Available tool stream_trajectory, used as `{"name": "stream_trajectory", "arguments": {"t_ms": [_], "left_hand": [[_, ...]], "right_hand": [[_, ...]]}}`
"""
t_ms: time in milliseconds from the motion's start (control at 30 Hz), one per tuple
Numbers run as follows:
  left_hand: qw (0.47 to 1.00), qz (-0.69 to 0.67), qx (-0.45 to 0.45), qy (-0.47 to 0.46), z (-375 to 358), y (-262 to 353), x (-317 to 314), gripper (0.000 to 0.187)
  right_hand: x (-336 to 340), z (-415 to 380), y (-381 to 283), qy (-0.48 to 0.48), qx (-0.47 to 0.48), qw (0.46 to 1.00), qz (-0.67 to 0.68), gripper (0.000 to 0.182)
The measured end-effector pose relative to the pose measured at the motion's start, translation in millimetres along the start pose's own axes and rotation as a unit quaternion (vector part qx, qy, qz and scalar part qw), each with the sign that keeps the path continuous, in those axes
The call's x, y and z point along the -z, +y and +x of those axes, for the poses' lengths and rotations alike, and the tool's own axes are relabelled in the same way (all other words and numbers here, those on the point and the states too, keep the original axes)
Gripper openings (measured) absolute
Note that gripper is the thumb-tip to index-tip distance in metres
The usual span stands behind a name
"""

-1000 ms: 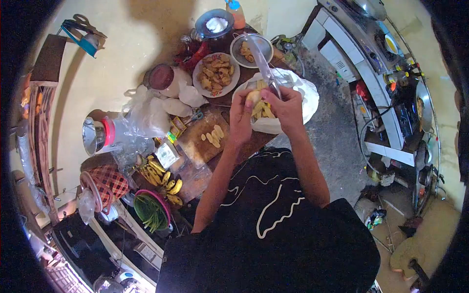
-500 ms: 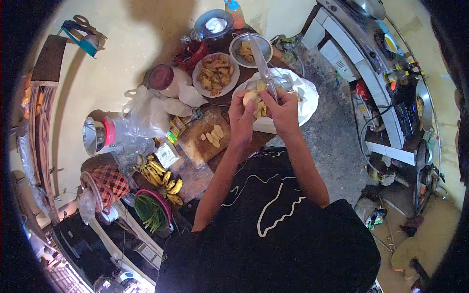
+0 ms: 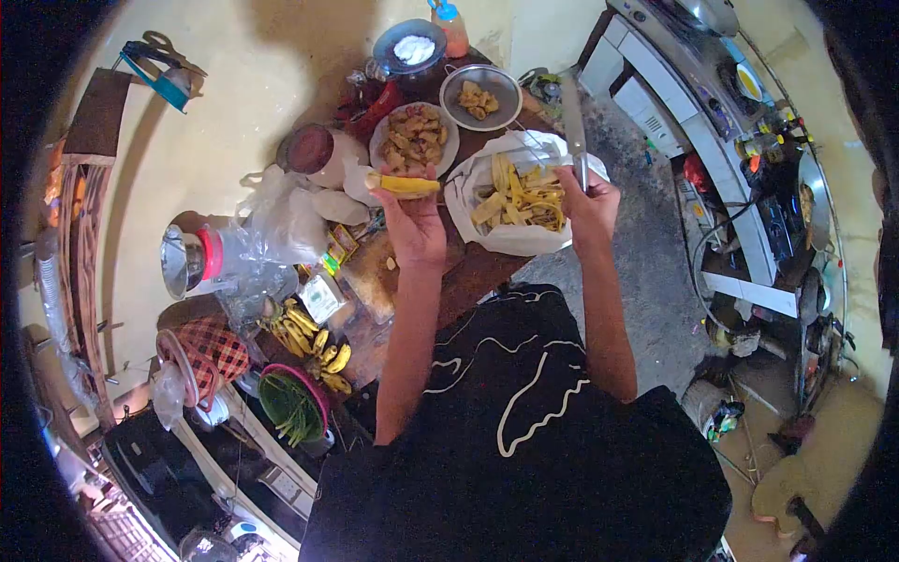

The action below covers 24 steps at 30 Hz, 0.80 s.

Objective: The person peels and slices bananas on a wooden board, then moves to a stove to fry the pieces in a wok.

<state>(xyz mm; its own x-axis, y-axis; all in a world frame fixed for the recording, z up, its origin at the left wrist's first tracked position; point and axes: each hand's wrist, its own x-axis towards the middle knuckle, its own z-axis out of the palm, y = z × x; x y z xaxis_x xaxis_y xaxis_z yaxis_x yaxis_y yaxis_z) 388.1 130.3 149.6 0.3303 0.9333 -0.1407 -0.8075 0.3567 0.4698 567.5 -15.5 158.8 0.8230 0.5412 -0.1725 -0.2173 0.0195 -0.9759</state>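
A cluttered wooden table (image 3: 473,272) carries a white bag (image 3: 524,239) of peels between both hands. The left hand (image 3: 417,229) pinches a banana (image 3: 405,184) above its fingertips; the right hand (image 3: 590,201) grips an upright knife (image 3: 573,122).

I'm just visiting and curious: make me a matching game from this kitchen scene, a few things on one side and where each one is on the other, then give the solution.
Things
1. banana
2. knife
3. banana peels
4. fried pieces

Places
A. on the white plate
B. in the left hand
C. in the white bag
D. in the right hand, blade pointing up

Pairs: 1-B, 2-D, 3-C, 4-A
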Motion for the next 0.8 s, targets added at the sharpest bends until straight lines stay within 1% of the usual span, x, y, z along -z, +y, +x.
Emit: {"name": "stream_trajectory", "arguments": {"t_ms": [67, 133, 233, 267, 367, 467, 567, 667, 767, 800], "left_hand": [[1.0, 0.03, 0.003, 0.009, -2.7, -0.9, 0.1, 0.04], [0.997, 0.067, 0.016, 0.027, -7.6, -2.9, -3.6, 0.036], [0.993, 0.113, 0.037, -0.006, -12.5, -11.5, 0.2, 0.03], [0.991, 0.125, 0.04, -0.005, -14.9, -15.1, 0.9, 0.03], [0.983, 0.176, 0.053, -0.009, -28.2, -20.9, -15.7, 0.031], [0.964, 0.256, 0.061, -0.026, -38.2, -25.6, -19.9, 0.032], [0.939, 0.339, 0.048, -0.043, -41.8, -30.8, -21.9, 0.029], [0.903, 0.423, 0.032, -0.064, -45.0, -34.5, -23.1, 0.026], [0.874, 0.479, 0.015, -0.076, -47.0, -37.2, -20.8, 0.029], [0.868, 0.489, 0.011, -0.08, -50.5, -35.0, -28.7, 0.03]], "right_hand": [[1.7, 3.7, 3.6, -0.013, 0.032, 0.997, -0.075, 0.016], [5.7, 9.5, 11.8, -0.043, 0.031, 0.987, -0.152, 0.018], [8.2, 18.0, 19.7, -0.069, 0.041, 0.964, -0.255, 0.021], [8.8, 20.4, 21.5, -0.074, 0.046, 0.954, -0.287, 0.022], [6.4, 24.0, 23.0, -0.076, 0.024, 0.939, -0.336, 0.024], [-3.9, 18.0, 6.1, -0.09, 0.016, 0.944, -0.317, 0.027], [-17.3, 8.6, -4.0, -0.108, -0.01, 0.982, -0.153, 0.028], [-32.2, -11.4, -27.3, -0.156, 0.05, 0.984, -0.072, 0.028], [-41.8, -15.5, -20.0, -0.174, 0.06, 0.982, -0.052, 0.023], [-42.5, -15.5, -20.2, -0.167, 0.058, 0.982, -0.067, 0.022]]}}
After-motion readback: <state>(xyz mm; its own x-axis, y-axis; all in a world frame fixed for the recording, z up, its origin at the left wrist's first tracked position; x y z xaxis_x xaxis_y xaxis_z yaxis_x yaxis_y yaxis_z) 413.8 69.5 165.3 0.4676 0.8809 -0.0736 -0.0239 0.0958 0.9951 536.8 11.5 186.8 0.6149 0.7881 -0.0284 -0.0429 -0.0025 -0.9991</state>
